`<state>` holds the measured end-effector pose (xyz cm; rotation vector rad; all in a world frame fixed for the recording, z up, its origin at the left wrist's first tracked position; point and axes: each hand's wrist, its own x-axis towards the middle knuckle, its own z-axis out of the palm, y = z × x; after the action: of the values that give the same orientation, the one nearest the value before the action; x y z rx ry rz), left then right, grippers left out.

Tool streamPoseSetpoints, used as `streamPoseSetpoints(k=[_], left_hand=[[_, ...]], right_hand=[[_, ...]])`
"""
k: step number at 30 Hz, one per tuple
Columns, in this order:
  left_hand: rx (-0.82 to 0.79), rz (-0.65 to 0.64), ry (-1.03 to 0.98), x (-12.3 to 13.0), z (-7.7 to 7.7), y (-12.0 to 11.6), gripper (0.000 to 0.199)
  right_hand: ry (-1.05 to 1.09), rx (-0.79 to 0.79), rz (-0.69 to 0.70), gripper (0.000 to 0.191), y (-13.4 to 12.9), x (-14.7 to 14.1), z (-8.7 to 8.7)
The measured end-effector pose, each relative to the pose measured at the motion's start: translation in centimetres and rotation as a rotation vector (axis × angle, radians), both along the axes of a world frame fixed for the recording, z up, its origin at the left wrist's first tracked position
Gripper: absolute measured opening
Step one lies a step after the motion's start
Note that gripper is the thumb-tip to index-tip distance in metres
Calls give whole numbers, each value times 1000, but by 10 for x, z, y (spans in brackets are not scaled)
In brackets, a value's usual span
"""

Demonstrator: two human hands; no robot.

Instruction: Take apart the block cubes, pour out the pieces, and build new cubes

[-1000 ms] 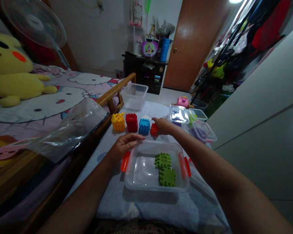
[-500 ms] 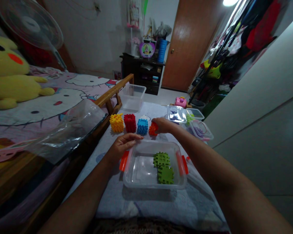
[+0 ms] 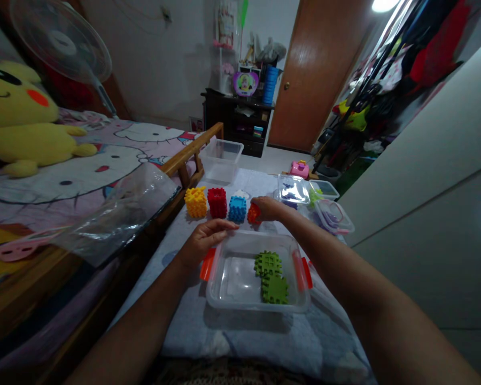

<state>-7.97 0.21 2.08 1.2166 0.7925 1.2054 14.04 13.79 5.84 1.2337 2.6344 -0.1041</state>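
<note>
One orange block [image 3: 253, 215] in closed fingers of the right hand [image 3: 268, 208], beside the blue block [image 3: 237, 210], toward far edge of the table [image 3: 200, 334]. Nearer, loosely open left hand [image 3: 202, 243], holding nothing, at far-left corner of the clear box [image 3: 258, 308].

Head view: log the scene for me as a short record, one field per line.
Right hand: at the orange block; grip partly hidden
Left hand: at the far left corner of the orange-latched container; fingers extended
Container contents: two green pieces, in the right half
Block row, left to right: yellow block, red block, blue block, orange block
Behind the row: see-through bin
Surface: bluish cloth
</note>
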Motion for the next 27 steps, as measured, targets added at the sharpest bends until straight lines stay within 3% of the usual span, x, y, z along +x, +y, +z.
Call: streamPoseSetpoints(k=[9,14,18,22,24,27], left_hand=[[-8,9,26,1,4,-3,20],[-6,3,21,1,3,-2,22],[2,-7,26,0,0,-1,22],[-21,-4,-7,0,1,-1,24],[-27,-10,-23,1,2,-2,24],[-22,-1,-12,3,5,-3,23]], right_hand=[[27,0,-16,48,-3,0,7],[84,48,-46,47,-14,6,37],[209,71,0,51,-49,13,82],[152,-155,151,49,-101,7,115],[127,-276,235,46,-122,-2,115],[34,-349,328,40,-138,-18,97]])
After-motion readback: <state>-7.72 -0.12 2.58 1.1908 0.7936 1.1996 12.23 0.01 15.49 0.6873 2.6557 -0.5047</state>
